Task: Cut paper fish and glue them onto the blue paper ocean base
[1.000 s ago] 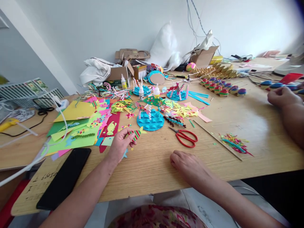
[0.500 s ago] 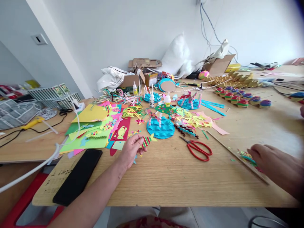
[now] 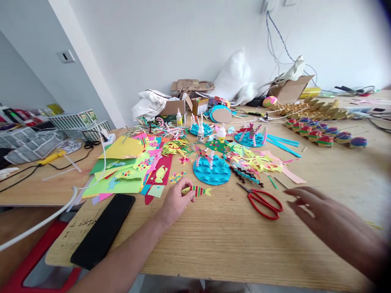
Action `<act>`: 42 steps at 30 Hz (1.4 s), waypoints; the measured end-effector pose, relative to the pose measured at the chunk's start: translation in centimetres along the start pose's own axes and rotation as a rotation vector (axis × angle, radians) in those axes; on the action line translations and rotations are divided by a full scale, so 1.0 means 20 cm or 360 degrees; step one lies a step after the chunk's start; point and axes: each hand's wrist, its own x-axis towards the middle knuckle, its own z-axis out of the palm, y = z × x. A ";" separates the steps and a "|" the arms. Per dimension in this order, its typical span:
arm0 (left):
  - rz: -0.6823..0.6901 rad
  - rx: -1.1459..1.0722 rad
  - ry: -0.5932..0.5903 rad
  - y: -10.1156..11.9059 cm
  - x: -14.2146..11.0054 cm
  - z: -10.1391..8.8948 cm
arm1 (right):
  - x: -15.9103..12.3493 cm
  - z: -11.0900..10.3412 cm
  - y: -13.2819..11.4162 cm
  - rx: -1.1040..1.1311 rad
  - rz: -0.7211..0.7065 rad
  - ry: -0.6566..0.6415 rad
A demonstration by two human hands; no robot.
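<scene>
Between the thumb and fingers of my left hand (image 3: 176,201) is a small paper fish (image 3: 200,191) with red, green and yellow stripes, its tail pointing right. My right hand (image 3: 324,217) hovers over the table on the right, fingers stretched out and somewhat blurred, holding nothing I can see. Red-handled scissors (image 3: 265,204) lie just left of it. A thin wooden stick (image 3: 281,182) runs partly beneath that hand. Beyond my left hand sits a blue scalloped paper disc (image 3: 211,173) with twisted pink-and-white posts and a spotted paper fish on it.
A black phone (image 3: 103,230) lies at the front left, beside stacked coloured paper (image 3: 119,147). Glue bottles (image 3: 200,133), paper strips (image 3: 265,160) and pipe cleaners (image 3: 247,176) fill the middle. Painted egg-carton pieces (image 3: 325,140) stand at the right. A white cable (image 3: 45,221) crosses the left.
My right hand has come left from the paper scraps, and its fingers have straightened. The striped fish stays in my left hand, now more level. The view has shifted slightly.
</scene>
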 end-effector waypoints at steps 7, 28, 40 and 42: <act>0.0436 0.0337 -0.0035 0.01 -0.04 0.02 | 0.19 0.27 -0.57 0.0229 -0.0336 -0.0376; 0.0106 -0.0214 -0.0079 0.03 -0.05 0.05 | 0.19 0.42 -0.60 0.0885 -0.0192 -0.0208; -0.0145 -0.0537 -0.0075 0.04 -0.05 0.04 | 0.22 0.45 -0.59 0.1792 0.0662 -0.0592; -0.0163 -0.0537 -0.0073 0.04 -0.05 0.05 | 0.22 0.45 -0.59 0.1875 0.0687 -0.0570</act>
